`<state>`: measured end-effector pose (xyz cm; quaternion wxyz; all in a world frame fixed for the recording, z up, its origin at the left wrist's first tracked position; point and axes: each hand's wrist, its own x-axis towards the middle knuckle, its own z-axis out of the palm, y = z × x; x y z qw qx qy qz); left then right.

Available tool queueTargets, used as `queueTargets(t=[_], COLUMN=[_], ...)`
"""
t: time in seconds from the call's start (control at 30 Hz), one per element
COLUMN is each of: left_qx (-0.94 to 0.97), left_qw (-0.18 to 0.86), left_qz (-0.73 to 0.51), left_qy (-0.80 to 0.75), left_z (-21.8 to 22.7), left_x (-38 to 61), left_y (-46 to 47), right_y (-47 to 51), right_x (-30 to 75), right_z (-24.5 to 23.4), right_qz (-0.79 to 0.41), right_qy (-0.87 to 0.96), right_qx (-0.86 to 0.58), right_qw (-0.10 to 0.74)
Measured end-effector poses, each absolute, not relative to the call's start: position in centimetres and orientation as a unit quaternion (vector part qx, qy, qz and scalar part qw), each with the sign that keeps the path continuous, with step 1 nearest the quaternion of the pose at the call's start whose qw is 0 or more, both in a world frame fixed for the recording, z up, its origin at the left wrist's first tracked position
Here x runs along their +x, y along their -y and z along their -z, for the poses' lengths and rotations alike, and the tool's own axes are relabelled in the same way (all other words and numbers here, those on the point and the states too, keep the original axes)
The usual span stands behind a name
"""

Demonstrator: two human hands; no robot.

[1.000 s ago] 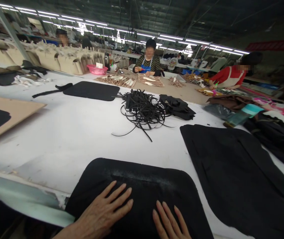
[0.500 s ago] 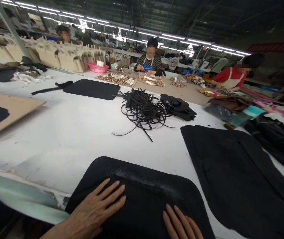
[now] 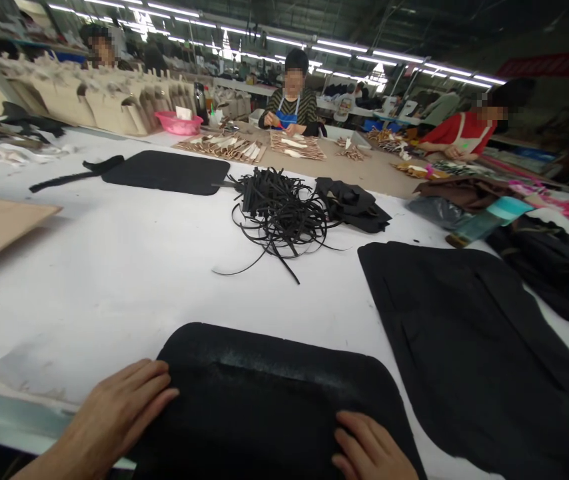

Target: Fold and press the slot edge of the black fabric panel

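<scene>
A black panel (image 3: 264, 413) with rounded corners lies in front of me on the white tabletop, and its lower part runs out of view. A raised crease with a greyish, scuffed band crosses it near its far edge. My left hand (image 3: 124, 403) rests over the panel's left edge, fingers extended onto the black surface, thumb hidden. On the right part of the panel lies my right hand (image 3: 372, 447), its fingers slightly bent and touching the surface; its thumb is out of sight. A second, larger black panel (image 3: 469, 333) lies flat to the right.
A tangled heap of black strips (image 3: 279, 213) sits mid-table beside folded black pieces (image 3: 352, 203). Behind are another black panel (image 3: 164, 172) and a pink basin (image 3: 178, 123). A tan board (image 3: 9, 223) is at left, a bottle (image 3: 489, 220) at right. Co-workers sit across the table.
My left hand has slid left from the panel's upper surface to its left edge. My right hand's fingers have bent and turned leftward. The view has shifted slightly.
</scene>
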<state>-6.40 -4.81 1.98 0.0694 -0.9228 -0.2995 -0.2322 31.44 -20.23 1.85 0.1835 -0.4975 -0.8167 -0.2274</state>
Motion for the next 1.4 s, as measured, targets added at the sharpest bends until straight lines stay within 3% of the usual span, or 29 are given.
queueTargets(t=[0.23,0.5,0.7,0.83,1.07,1.23,1.4], left_qx=[-0.915,-0.895,-0.871,-0.869,-0.831,-0.832,-0.794], left_qw=[-0.011,-0.165,-0.241,-0.269,-0.327,-0.289,-0.303], left_qz=[0.248,0.08,0.039,0.053,0.152,0.057,0.058], left_qy=[0.319,0.407,0.426,0.411,0.423,0.469,0.524], left_z=[-2.5,-3.3,-4.6,-4.6,-4.3,-4.4,-3.9], left_x=[-0.9,1.8,2.2,2.3,2.6,2.9,-0.1], left_y=[1.0,-0.9,-1.3,-1.4,-1.1,-1.0,-2.1], right_y=[16.0,9.6,7.9,7.6,6.8,6.8,8.8], right_x=[29.8,29.1,28.7,29.0,29.2,29.6,32.8], right_z=[-3.9,-3.8,-4.9,-4.9,-4.8,-4.9,-5.8], right_qz=[0.112,0.014,-0.07,-0.127,-0.119,-0.073,-0.108], right_qy=[0.746,0.731,0.722,0.717,0.696,0.73,0.706], right_qx=[-0.616,-0.672,-0.684,-0.68,-0.674,-0.669,-0.697], right_qw=[0.226,0.12,0.072,0.09,0.214,0.115,0.068])
